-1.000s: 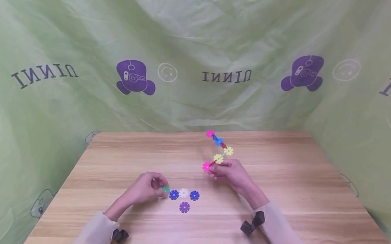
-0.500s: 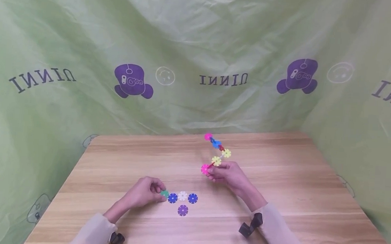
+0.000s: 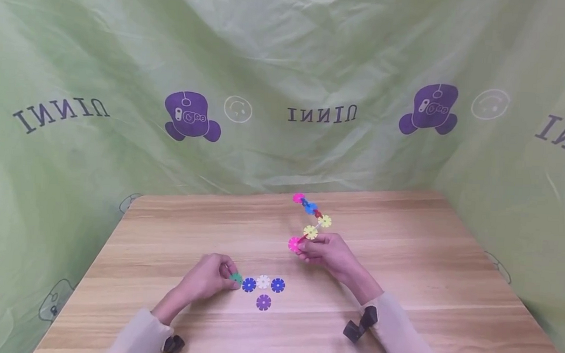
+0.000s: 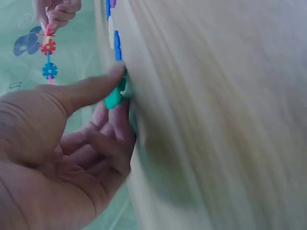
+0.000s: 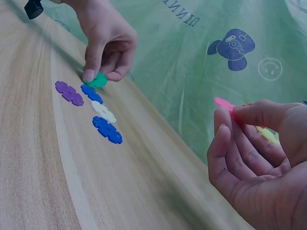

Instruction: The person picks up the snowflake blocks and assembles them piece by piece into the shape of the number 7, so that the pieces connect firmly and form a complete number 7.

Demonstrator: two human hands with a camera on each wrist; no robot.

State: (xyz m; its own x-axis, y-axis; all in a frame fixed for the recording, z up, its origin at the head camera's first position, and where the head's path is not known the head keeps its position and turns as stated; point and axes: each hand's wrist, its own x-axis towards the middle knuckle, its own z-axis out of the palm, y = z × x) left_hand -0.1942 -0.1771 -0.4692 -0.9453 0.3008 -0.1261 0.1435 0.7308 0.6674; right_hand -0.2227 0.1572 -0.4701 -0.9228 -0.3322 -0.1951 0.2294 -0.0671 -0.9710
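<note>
Between thumb and fingers, my left hand (image 3: 208, 275) pinches a green notched disc (image 5: 98, 80), low at the tabletop. Just right of it lie a blue notched disc (image 3: 249, 284), a white one (image 3: 263, 281) and a second blue disc (image 3: 278, 285), in a row. Nearer me lies a purple notched disc (image 3: 263, 303). My right hand (image 3: 328, 255) holds a chain of linked notched discs (image 3: 310, 232) above the table, gripping it near the pink disc (image 3: 294, 244) at its lower end. The chain bends through yellow, red and blue discs up to another pink one.
The wooden table (image 3: 381, 231) carries the loose discs near its middle. A green printed curtain (image 3: 264, 154) hangs behind and along both sides. Black devices (image 3: 361, 324) are strapped at both wrists.
The green disc in my left hand has tilted and come slightly away from the row of discs. My right hand holds the chain almost still; the view has shifted a little.
</note>
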